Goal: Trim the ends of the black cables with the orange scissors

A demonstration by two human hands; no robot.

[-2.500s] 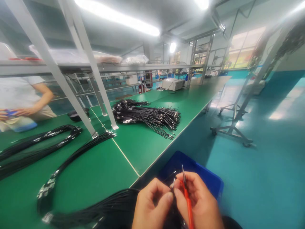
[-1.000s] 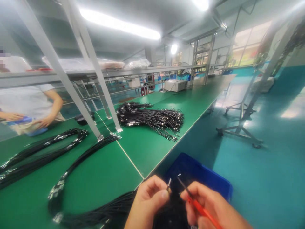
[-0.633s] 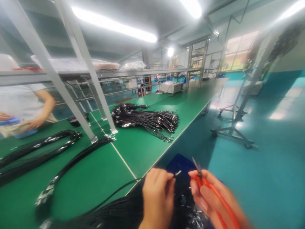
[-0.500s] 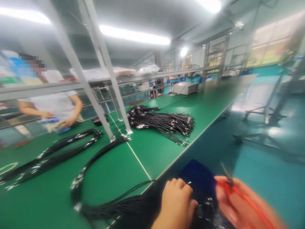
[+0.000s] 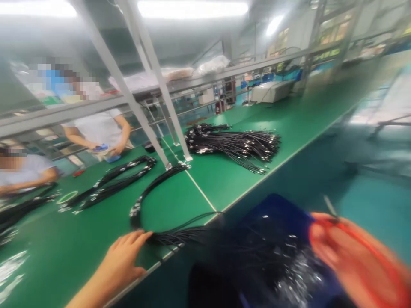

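My left hand [image 5: 123, 259] is at the table's front edge, thumb apart and fingers stretched out, its fingertips at a bundle of black cables [image 5: 180, 236]. Whether they touch the cables I cannot tell. That bundle curves back over the table, and its loose ends hang past the edge. At the right, my right hand [image 5: 359, 252] grips red-handled scissors [image 5: 330, 206], blurred, with the blades pointing up and away. Below and between the hands is a dark blue bin [image 5: 272, 209] with small shiny pieces and black bits inside.
On the green table [image 5: 180, 192] lie a big pile of black cables [image 5: 234, 143], a looped bundle [image 5: 118, 171] and a green-edged ring [image 5: 67, 197]. Metal posts [image 5: 167, 90] rise from the table. A co-worker [image 5: 99, 132] stands across it; another person [image 5: 25, 171] is at the left.
My left hand has moved left, from beside the bin to the cable bundle. The right hand still holds the scissors, and the view has shifted, showing more of the bin and another person.
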